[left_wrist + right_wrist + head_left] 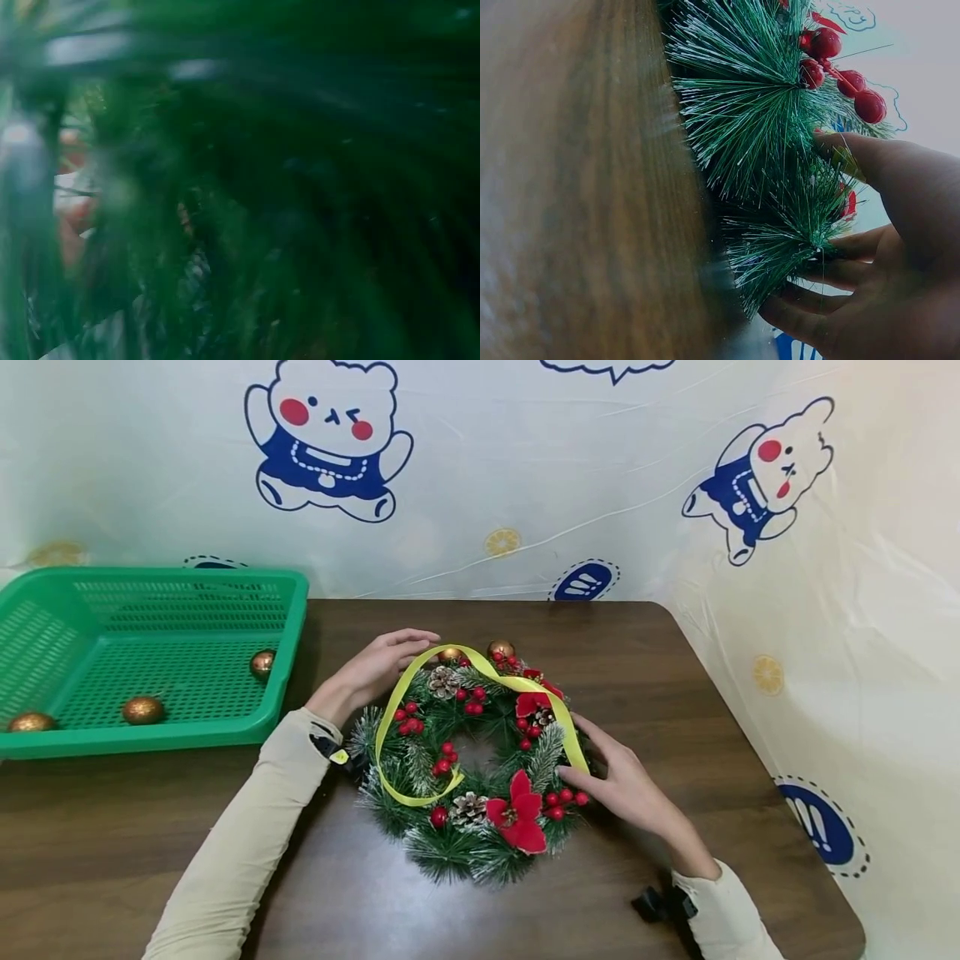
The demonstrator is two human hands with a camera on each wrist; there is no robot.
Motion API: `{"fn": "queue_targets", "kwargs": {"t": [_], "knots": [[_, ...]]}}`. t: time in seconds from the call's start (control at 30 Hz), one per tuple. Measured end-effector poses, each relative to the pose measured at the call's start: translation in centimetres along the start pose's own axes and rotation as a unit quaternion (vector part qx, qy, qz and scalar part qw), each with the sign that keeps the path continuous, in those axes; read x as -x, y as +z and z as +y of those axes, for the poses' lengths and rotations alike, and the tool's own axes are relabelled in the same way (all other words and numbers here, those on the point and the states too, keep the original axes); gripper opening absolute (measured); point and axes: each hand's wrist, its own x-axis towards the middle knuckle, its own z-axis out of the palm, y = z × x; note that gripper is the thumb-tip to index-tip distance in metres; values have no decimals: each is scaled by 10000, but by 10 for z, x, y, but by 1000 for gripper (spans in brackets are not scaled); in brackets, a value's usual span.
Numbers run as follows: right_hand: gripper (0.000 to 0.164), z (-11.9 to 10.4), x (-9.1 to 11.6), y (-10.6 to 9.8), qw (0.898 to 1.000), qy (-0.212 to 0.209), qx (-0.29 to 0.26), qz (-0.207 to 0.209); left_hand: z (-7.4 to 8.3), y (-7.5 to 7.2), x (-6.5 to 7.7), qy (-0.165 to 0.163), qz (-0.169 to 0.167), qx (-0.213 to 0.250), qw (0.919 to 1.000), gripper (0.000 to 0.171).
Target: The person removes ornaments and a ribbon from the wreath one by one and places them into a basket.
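Note:
A green Christmas wreath (442, 852) with red berries, pine cones and red flowers lies on the brown table. Over it curves a yellow ribbon (390, 710), looping along its left, top and right sides. My left hand (378, 667) rests at the wreath's upper left edge, fingers stretched toward the gold balls. At the right edge my right hand (626, 781) grips the wreath, thumb (855, 154) on top near the ribbon and fingers around the outer needles. Two gold balls (501, 649) sit at the wreath's far side. Blurred green needles (247, 187) fill the left wrist view.
A green plastic basket (172, 739) stands at the back left, with several gold balls (142, 710) inside. Behind the table (660, 693) hangs a pale sheet (465, 460) printed with cartoon bears. A small black object (649, 905) is beside my right wrist.

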Motion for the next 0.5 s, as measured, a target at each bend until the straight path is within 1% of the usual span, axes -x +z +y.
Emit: {"fn": "queue_targets", "kwargs": {"t": [0.1, 0.23, 0.3, 0.4, 0.5], "knots": [[79, -1, 1, -2, 10000, -34, 79, -9, -5, 2, -3, 14, -76, -23, 10000, 44], [79, -2, 2, -2, 9999, -51, 117, -18, -10, 3, -7, 86, -306, -72, 9995, 49], [79, -2, 2, -2, 9999, -37, 104, -16, -12, 2, -7, 109, -385, -22, 9992, 51], [79, -3, 1, -2, 9999, -13, 103, -18, -13, 2, -7, 105, -354, 70, 9993, 51], [79, -2, 1, -1, 9999, 10, 96, -32, -13, 2, -7, 109, -242, 34, 9996, 48]]}}
